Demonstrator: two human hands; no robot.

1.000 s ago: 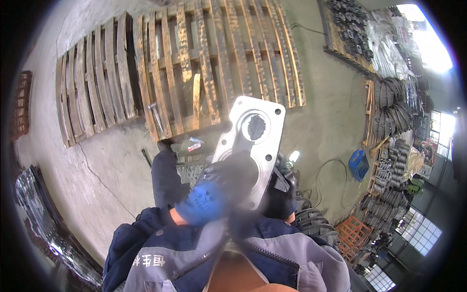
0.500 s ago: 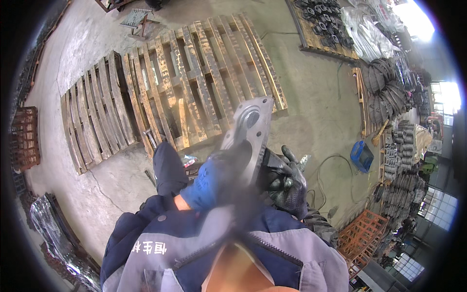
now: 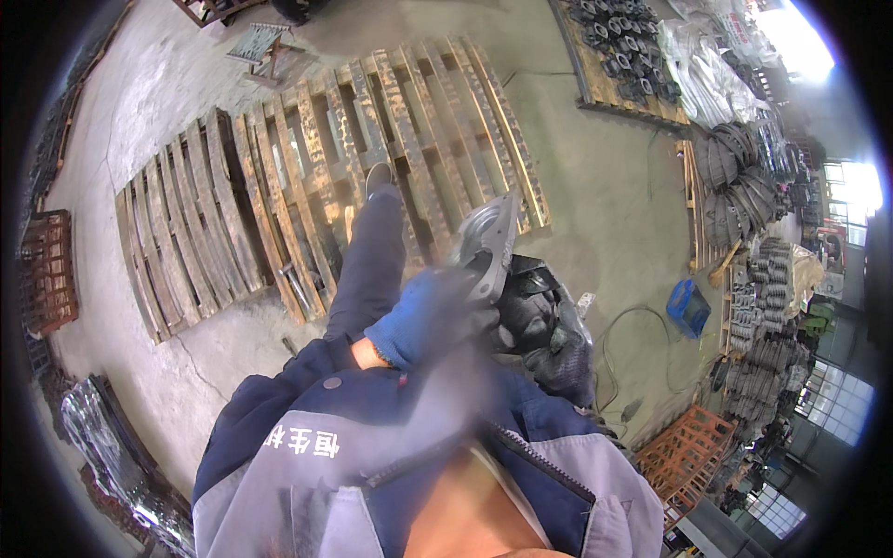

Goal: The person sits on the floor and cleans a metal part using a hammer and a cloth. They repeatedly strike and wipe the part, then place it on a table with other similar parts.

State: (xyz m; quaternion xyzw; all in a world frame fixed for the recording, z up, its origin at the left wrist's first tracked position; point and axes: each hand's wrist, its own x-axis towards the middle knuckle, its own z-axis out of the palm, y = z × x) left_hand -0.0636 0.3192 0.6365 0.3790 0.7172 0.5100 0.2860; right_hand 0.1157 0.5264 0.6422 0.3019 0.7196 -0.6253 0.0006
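Note:
In front of my chest is a grey metal casting (image 3: 488,237), a flat plate with a round recess and an opening, tilted nearly edge-on. My left hand (image 3: 414,321), in a blue glove with dark fingers, is closed at its near left side; a smear blurs those fingertips. Against the casting's lower right side, my right hand (image 3: 539,321) in a black glove has its fingers curled around the edge. The near end of the casting is hidden behind the hands. Below them show my dark trouser leg (image 3: 367,260) and a shoe (image 3: 379,177) over the pallet.
A large wooden pallet (image 3: 409,121) lies ahead, with a smaller pallet (image 3: 186,223) to its left. At the right are a blue bin (image 3: 686,309), a hose (image 3: 609,339), an orange-brown metal crate (image 3: 684,460) and stacked metal parts (image 3: 735,177). A small folding stool (image 3: 260,45) stands far left.
The casting has tipped more edge-on and shifted slightly right and nearer. My leg has swung forward, bringing the shoe into view at the pallet. Both hands have stayed at the casting.

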